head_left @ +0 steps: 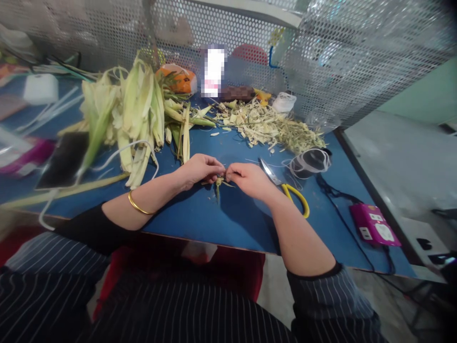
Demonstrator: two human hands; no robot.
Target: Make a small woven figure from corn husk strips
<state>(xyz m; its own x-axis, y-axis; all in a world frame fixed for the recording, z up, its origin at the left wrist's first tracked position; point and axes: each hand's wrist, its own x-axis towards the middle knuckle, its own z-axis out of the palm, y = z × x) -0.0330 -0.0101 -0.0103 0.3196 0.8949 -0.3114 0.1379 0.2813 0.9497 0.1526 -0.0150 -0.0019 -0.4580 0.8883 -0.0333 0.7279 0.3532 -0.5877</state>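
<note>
Close together over the middle of the blue table, my left hand (198,171) and my right hand (251,179) meet at their fingertips. Between and just below them is a small knotted corn husk bundle (218,183), with thin ends sticking out sideways and downward. My left fingers are closed at the bundle. The right thumb and fingers pinch beside it, but what they hold is too small to make out. Yellow-handled scissors (285,186) lie to the right of my right hand, blades pointing away. Behind them a spool of white cord (310,163) trails a thin strand.
Large corn husks (137,105) pile up at back left, beside a dark phone (64,159) and white cable. Husk scraps (266,125) spread along the back before a perforated metal screen (246,28). A purple power strip (374,225) with black cords sits at right.
</note>
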